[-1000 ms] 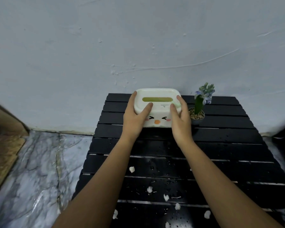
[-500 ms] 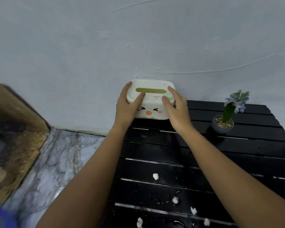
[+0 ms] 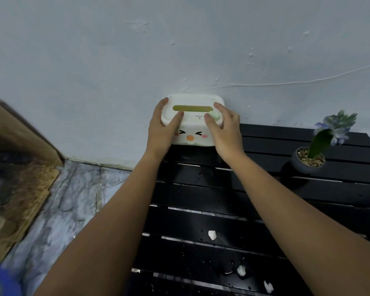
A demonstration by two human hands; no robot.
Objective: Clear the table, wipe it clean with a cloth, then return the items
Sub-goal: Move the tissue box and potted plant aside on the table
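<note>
Both hands clasp a white tissue box [image 3: 192, 120] near the centre of the frame. The left hand [image 3: 161, 130] grips its left end with the thumb pressed on the lid; the right hand [image 3: 224, 129] grips the right end, fingers curled over the top edge. The box has a green slot on top and a small cartoon face on its front. It sits at the upper left corner of the black slatted table [image 3: 254, 189], against the pale wall [image 3: 179, 50]; whether its base touches the table cannot be told. At the right of the frame a small potted plant [image 3: 314, 154] stands on the table, well apart from the box. White scraps [image 3: 212, 234] and water drops dot the lower slats. Marble floor [image 3: 68, 199] fills the lower left.
</note>
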